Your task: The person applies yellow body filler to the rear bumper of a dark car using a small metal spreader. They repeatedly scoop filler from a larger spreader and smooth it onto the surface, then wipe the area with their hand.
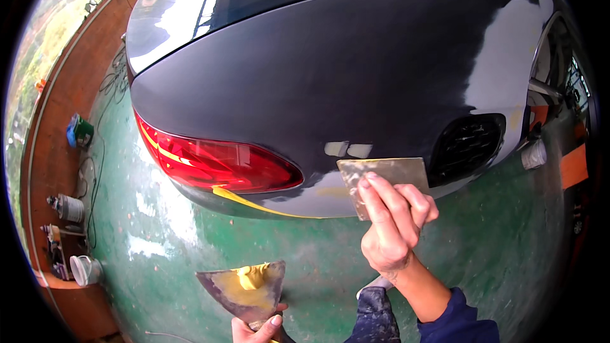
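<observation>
My left hand (255, 331) grips a wide putty knife (223, 287) by its handle, low in the view. A lump of yellow body filler (254, 275) sits on its blade, with more smeared around it. My right hand (395, 219) pinches a thin, flat rectangular spreader (406, 173), its fingers laid along the sheet. The spreader is up at the dark car's rear side panel (318, 70), between the red tail light (222, 164) and the round dark opening (469, 147); I cannot tell whether it touches. A yellow filler strip (254, 204) runs below the light.
Grey sanded patches (502, 57) mark the panel. Along the brown wall (54, 127) at left stand a green bin (80, 132), a grey tin (68, 208) and a white bucket (86, 270). Black cables (113, 79) lie on the green floor (305, 241). My shoe shows below my right wrist.
</observation>
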Demonstrator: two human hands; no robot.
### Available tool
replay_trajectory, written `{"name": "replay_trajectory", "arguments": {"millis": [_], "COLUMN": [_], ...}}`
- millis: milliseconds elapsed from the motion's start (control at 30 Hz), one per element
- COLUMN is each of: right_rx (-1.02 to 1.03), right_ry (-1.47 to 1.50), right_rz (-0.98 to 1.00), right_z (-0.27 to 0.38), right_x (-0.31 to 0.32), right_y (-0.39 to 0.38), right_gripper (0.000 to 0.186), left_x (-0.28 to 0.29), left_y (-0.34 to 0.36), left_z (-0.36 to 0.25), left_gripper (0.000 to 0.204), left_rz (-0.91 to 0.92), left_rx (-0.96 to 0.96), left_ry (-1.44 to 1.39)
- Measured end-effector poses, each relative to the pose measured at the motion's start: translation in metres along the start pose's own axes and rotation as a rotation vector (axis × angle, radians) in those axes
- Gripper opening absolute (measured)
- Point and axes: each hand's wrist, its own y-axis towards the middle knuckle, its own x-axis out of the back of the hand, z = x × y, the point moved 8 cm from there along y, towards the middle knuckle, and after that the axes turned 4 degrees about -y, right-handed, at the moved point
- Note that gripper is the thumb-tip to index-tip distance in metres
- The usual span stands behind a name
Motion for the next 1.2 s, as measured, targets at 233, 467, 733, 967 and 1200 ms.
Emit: {"name": "replay_trajectory", "arguments": {"millis": [233, 467, 733, 967, 1200], "right_rx": [0.015, 0.035, 0.027, 0.005, 0.000], "right_ry": [-0.041, -0.018, -0.022, 0.017, -0.027], "right_rz": [-0.062, -0.061, -0.037, -0.038, -0.062], "right_z": [-0.013, -0.009, -0.005, 0.012, 0.012], "right_x": [-0.013, -0.007, -0.011, 0.000, -0.017], "right_y": [0.026, 0.014, 0.022, -0.012, 0.008], "right_gripper": [0.027, 0.026, 0.024, 0.023, 0.026], "left_x": [-0.003, -0.007, -0.006, -0.002, -0.003], "left_y": [-0.003, -0.002, -0.003, -0.006, -0.011], "left_z": [-0.007, -0.008, -0.005, -0.004, 0.006], "left_gripper": [0.024, 0.022, 0.024, 0.025, 0.024], "left_rz": [0.014, -0.028, -0.013, -0.008, 0.035], "left_rx": [-0.063, 0.004, 0.003, 0.009, 0.036], "left_ry": [0.010, -0.023, -0.028, -0.043, -0.041]}}
